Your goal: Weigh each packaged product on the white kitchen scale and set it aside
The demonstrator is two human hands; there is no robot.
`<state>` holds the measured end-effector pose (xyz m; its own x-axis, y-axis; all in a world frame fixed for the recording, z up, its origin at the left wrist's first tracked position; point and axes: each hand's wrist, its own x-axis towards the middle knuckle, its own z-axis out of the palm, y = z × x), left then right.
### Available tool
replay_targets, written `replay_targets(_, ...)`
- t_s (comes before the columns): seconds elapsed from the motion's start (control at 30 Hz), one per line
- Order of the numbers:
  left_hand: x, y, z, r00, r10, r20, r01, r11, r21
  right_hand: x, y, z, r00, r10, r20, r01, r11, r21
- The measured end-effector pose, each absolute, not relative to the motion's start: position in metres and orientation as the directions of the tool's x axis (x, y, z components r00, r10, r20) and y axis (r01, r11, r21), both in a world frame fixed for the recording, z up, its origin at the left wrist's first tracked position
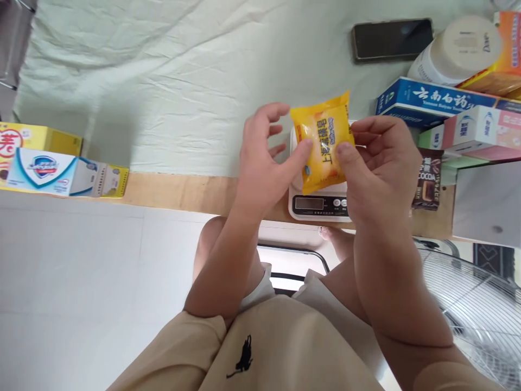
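Above the white kitchen scale, a yellow packet of sulfur soap is held slightly tilted, its printed face toward me. My right hand grips the packet's right side, thumb on the front and fingers behind. On the other side, my left hand has its fingers spread and bent, apart from the packet. Only its thumb tip reaches over the packet's left part. Most of the scale's platform is hidden by the packet and my hands; its dark display and buttons show at the front.
At right stand a brown cocoa packet, a pink-and-white box, a blue toothpaste box, a white Dove jar and a phone. Soap boxes line the left table edge. A fan stands below right.
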<state>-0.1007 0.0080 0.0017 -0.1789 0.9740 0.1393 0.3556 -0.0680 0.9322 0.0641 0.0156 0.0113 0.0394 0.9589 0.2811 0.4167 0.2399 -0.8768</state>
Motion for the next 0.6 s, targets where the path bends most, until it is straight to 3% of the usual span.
replay_targets(0.1,-0.119,0.004,0.005,-0.097,0.995,-0.027,0.201,0.046,0.979,0.045,0.013,0.011,-0.026,0.949,0.315,0.388,0.300,-0.872)
replay_targets(0.2,-0.147,-0.004,0.011,-0.092,0.992,-0.089,0.131,0.100,0.986,0.027,0.006,0.012,-0.152,0.964,0.220,0.375,0.262,-0.889)
replay_targets(0.37,-0.212,-0.017,0.003,-0.249,0.957,-0.147,0.305,0.222,0.926,0.018,0.001,0.018,-0.198,0.957,0.210,0.360,0.271,-0.893)
replay_targets(0.6,-0.238,-0.025,-0.007,-0.357,0.904,-0.237,0.360,0.367,0.858,0.027,0.005,0.017,-0.124,0.949,0.290,0.373,0.316,-0.872)
